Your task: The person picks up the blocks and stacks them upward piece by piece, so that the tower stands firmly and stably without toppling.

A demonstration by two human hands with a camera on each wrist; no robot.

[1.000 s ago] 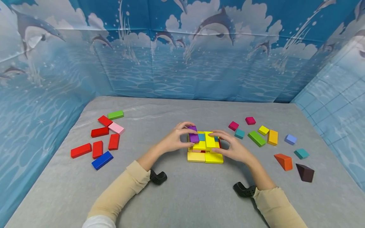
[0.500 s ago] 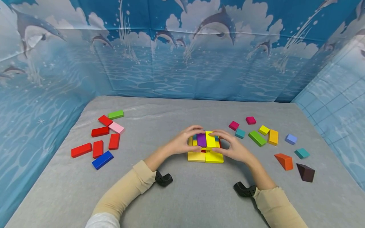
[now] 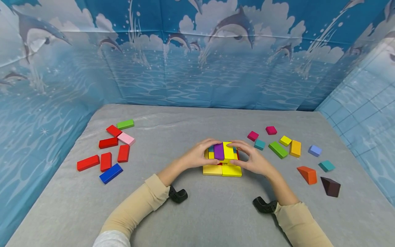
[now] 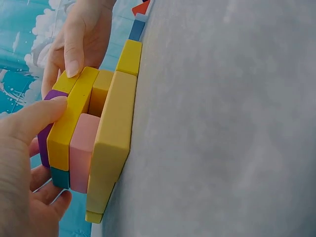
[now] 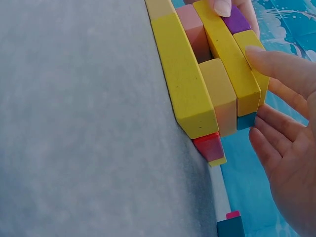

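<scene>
Head view: left grip (image 3: 196,156) round purple block (image 3: 218,151), right grip (image 3: 253,160) round yellow block (image 3: 228,153), blue block (image 3: 111,173), orange wedge (image 3: 308,175) outlying.

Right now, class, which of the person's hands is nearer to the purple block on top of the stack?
Left. The left hand holds the purple block; the right hand is farther off, at the top yellow block beside it.

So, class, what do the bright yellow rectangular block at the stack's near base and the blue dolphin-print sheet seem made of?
The bright yellow rectangular block looks like smooth, satiny painted wood: rounded edges, tiny specks; plastic is possible. The blue dolphin-print sheet looks like thin fabric, perhaps plastic, fairly matte: creases show.
</scene>
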